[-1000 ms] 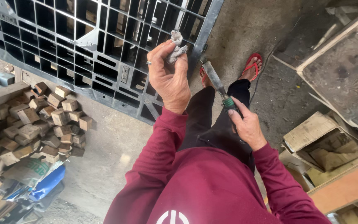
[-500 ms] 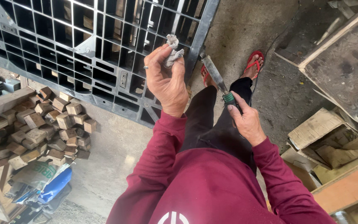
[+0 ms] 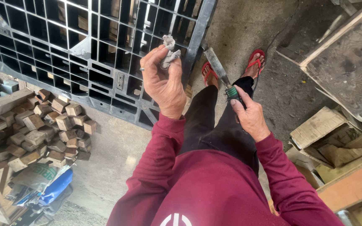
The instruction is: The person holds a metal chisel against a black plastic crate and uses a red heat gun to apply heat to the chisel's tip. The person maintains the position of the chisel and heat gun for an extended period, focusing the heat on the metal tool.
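**Head view: rag raised in left hand, chisel in right, pallet dead ahead**

Head view, looking down past a maroon sleeve and black trousers:

- Left hand [image 3: 163, 86] is raised, fingers pinched closed on a small crumpled grey rag [image 3: 169, 53]. Rag sticks up above the fingertips, seen against the dark plastic pallet [image 3: 55, 50].
- Right hand [image 3: 250, 117] sits lower, near the thigh, fist wrapped closed round the green handle of a chisel [image 3: 218, 69]. Blade runs up and left from the hand; its tip lies close to the pallet's right edge. Touching or not: cannot tell.
- Rag and chisel blade are apart, pallet edge between them in the frame.
- Pallet stands on edge or leans, grid of open cells, fills upper left. It blocks the floor straight ahead of the left hand.
- Red sandals [image 3: 254, 60] on concrete floor [image 3: 105, 159], just right of the pallet's lower corner.
- Left: heap of short wood blocks [image 3: 49, 129], near the pallet's bottom edge. Below it a blue bag [image 3: 55, 188] and some loose sacking.
- Right: wooden board frame [image 3: 348, 62] at top, an open cardboard box [image 3: 327, 134] under it, more planks lower right. Tight gap between these and the pallet; the person stands in it.
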